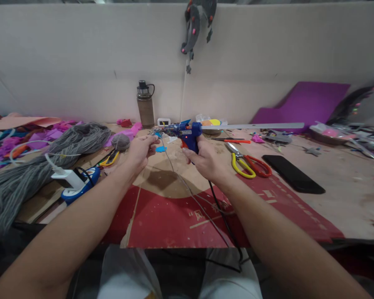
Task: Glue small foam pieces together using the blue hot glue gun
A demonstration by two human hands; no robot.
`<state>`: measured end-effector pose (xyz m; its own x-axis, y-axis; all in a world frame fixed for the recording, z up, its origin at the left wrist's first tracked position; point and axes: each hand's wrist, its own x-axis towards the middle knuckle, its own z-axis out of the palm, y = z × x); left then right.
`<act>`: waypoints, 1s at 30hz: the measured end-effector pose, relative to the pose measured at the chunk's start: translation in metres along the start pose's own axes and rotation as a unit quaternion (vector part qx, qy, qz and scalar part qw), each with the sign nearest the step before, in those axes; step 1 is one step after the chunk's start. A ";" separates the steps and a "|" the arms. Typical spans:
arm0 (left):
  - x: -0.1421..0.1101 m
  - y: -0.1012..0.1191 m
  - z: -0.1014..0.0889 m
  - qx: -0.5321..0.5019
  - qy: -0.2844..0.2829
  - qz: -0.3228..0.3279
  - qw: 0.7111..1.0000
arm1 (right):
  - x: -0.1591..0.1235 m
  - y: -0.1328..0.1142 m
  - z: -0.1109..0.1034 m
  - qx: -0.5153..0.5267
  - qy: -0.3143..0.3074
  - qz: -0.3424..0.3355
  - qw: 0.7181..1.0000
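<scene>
In the right hand point(202, 155), a blue glue gun point(191, 138) is gripped firmly, fingers wrapped around its handle, nozzle pointed leftward above the middle of the worktop. By the left hand point(142, 150), thumb and fingertips are drawn close together just beside the nozzle; a small blue piece point(158, 135) is seen at the tips, but whether it is pinched there cannot be told. Out of the gun's back, a long translucent glue stick point(264, 126) is thrust to the right. Below, a grey cord point(187, 187) is trailed down across the red board point(162, 224), with a black cable point(216, 199) hung from the handle. Close by, a blue scrap point(161, 149) is left lying flat. To the right, scissors point(251, 165) are laid open beside a black phone point(293, 173). To the left, a ball of yarn point(121, 142) is flanked by a big grey skein point(81, 139). Behind, a bottle point(146, 108) is stood upright near the wall point(81, 62), where a grey ornament point(193, 31) is hung.
</scene>
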<state>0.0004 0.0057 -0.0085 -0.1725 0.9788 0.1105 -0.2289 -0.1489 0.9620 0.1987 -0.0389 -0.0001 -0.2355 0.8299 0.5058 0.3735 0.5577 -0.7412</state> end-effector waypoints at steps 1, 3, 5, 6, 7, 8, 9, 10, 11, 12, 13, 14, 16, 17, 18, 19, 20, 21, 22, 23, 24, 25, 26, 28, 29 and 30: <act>0.000 0.000 0.000 -0.003 -0.003 0.000 1.000 | 0.000 0.000 0.000 -0.010 -0.003 0.008 1.000; 0.001 -0.001 0.000 -0.004 -0.010 0.007 1.000 | 0.000 0.000 0.000 -0.037 -0.010 0.016 0.999; 0.002 -0.002 0.000 0.006 -0.015 0.019 1.000 | 0.000 0.001 0.001 -0.059 -0.011 0.010 0.998; 0.002 -0.002 0.000 0.013 -0.017 0.026 0.999 | 0.000 0.002 0.001 -0.066 -0.010 0.005 0.998; 0.002 -0.003 0.000 0.020 -0.016 0.032 0.999 | 0.000 0.003 0.001 -0.070 -0.009 0.000 0.998; 0.002 -0.003 0.000 0.027 -0.014 0.038 0.999 | 0.000 0.003 0.002 -0.069 -0.005 -0.003 0.998; 0.002 -0.003 0.000 0.033 -0.012 0.043 0.998 | 0.000 0.003 0.002 -0.068 -0.002 -0.006 0.998; 0.002 -0.003 0.000 0.038 -0.011 0.048 0.998 | 0.000 0.003 0.002 -0.068 0.000 -0.009 0.998; 0.001 -0.003 0.000 0.041 -0.010 0.053 0.998 | 0.000 0.003 0.002 -0.068 0.002 -0.012 0.998; 0.001 -0.003 0.000 0.045 -0.010 0.057 0.997 | 0.000 0.003 0.002 -0.070 0.002 -0.013 0.997; 0.001 -0.004 0.000 0.047 -0.011 0.060 0.997 | 0.000 0.003 0.003 -0.072 0.001 -0.013 0.997; 0.001 -0.004 0.000 0.049 -0.013 0.063 0.997 | 0.000 0.004 0.003 -0.073 0.001 -0.013 0.997; 0.001 -0.005 0.000 0.049 -0.015 0.068 0.996 | 0.000 0.004 0.003 -0.073 -0.001 -0.010 0.997; 0.001 -0.005 0.000 0.049 -0.017 0.068 0.996 | 0.000 0.004 0.003 -0.072 -0.001 -0.009 0.997; 0.002 -0.006 -0.001 0.048 -0.017 0.069 0.996 | 0.000 0.004 0.004 -0.072 -0.001 -0.008 0.997; 0.002 -0.006 -0.001 0.046 -0.018 0.070 0.996 | 0.000 0.004 0.004 -0.071 -0.002 -0.008 0.997; 0.003 -0.006 -0.001 0.045 -0.018 0.070 0.996 | 0.000 0.004 0.004 -0.071 -0.003 -0.008 0.997; 0.003 -0.007 -0.001 0.045 -0.018 0.071 0.996 | -0.001 0.004 0.004 -0.071 -0.005 -0.008 0.997; 0.003 -0.007 -0.001 0.047 -0.019 0.072 0.996 | -0.001 0.004 0.004 -0.069 -0.006 -0.008 0.998; 0.003 -0.007 -0.001 0.048 -0.018 0.073 0.996 | -0.001 0.004 0.004 -0.068 -0.008 -0.007 0.998; 0.003 -0.007 -0.001 0.050 -0.017 0.073 0.996 | -0.001 0.004 0.004 -0.067 -0.011 -0.006 0.998; 0.003 -0.007 -0.001 0.052 -0.016 0.073 0.996 | -0.001 0.004 0.004 -0.067 -0.012 -0.006 0.998; 0.003 -0.007 -0.001 0.053 -0.015 0.072 0.996 | -0.001 0.004 0.004 -0.068 -0.014 -0.006 0.998; 0.003 -0.007 -0.001 0.056 -0.015 0.072 0.996 | -0.001 0.005 0.004 -0.071 -0.016 -0.010 0.997; 0.003 -0.007 -0.001 0.059 -0.017 0.074 0.995 | -0.001 0.005 0.004 -0.072 -0.017 -0.014 0.997; 0.003 -0.007 -0.002 0.063 -0.019 0.076 0.995 | 0.000 0.005 0.004 -0.073 -0.017 -0.018 0.997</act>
<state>-0.0003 0.0100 -0.0155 -0.1584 0.9511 0.2652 -0.0808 -0.2801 0.9566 0.1973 -0.0363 -0.0059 -0.2804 0.8112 0.5131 0.4900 0.5806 -0.6502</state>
